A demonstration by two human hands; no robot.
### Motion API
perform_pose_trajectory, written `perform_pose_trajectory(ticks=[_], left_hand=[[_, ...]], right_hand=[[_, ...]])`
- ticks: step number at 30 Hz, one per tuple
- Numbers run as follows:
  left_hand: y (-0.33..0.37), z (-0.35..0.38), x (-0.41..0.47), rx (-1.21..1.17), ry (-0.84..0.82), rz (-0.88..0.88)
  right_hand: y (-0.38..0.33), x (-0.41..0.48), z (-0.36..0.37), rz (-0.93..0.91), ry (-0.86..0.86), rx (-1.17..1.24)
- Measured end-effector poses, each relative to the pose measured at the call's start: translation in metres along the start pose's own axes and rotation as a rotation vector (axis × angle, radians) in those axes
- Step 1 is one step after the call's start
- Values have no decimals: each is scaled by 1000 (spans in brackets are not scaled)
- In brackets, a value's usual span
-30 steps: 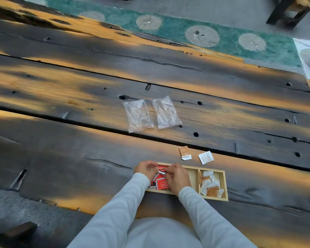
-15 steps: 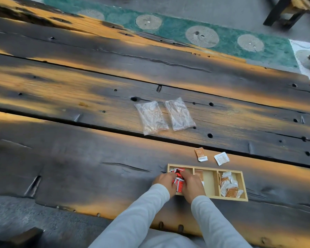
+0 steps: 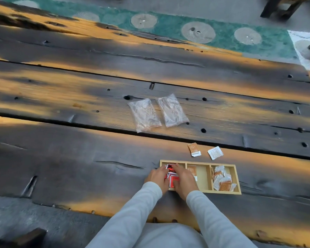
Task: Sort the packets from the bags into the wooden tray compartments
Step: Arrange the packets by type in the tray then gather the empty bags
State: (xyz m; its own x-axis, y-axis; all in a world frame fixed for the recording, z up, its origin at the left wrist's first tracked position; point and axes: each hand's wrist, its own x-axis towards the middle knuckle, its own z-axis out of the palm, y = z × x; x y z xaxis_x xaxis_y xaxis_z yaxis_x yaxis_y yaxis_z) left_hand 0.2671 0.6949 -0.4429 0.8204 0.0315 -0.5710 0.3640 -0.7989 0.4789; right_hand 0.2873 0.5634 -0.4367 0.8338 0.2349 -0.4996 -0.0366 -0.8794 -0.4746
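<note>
A wooden tray (image 3: 237,178) with three compartments lies near the table's front edge. Its left compartment holds red packets (image 3: 172,178). My left hand (image 3: 157,178) and my right hand (image 3: 183,179) both press on that red pile, fingers bent around it. The middle compartment holds one orange packet (image 3: 192,170), half hidden by my right hand. Several orange and white packets (image 3: 222,179) fill the right compartment. Behind the tray lie a loose orange packet (image 3: 194,149) and a loose white packet (image 3: 215,153). Two clear plastic bags (image 3: 144,114) (image 3: 172,110) lie flat farther back.
The table (image 3: 79,158) is dark, worn planks with gaps, holes and orange patches. A green patterned rug (image 3: 186,29) runs beyond its far edge. Dark furniture legs (image 3: 276,8) stand at the top right.
The view has shifted, so the tray sits further right in the frame. Both hands stay on the red packets in the left compartment, now pressed closer over the pile.
</note>
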Motion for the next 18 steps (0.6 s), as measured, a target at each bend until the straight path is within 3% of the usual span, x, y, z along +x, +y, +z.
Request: perform_pose_trajectory(ticks=[4,12,18], left_hand=[[16,3,10,56,119,-29],[82,1,46,-75,175,-104],[115,7,80,-462,113,-295]], right_hand=[[16,3,-20,-37,27,42],[65,30,-72,135,35,148],[92,67,-102,241,-7,253]])
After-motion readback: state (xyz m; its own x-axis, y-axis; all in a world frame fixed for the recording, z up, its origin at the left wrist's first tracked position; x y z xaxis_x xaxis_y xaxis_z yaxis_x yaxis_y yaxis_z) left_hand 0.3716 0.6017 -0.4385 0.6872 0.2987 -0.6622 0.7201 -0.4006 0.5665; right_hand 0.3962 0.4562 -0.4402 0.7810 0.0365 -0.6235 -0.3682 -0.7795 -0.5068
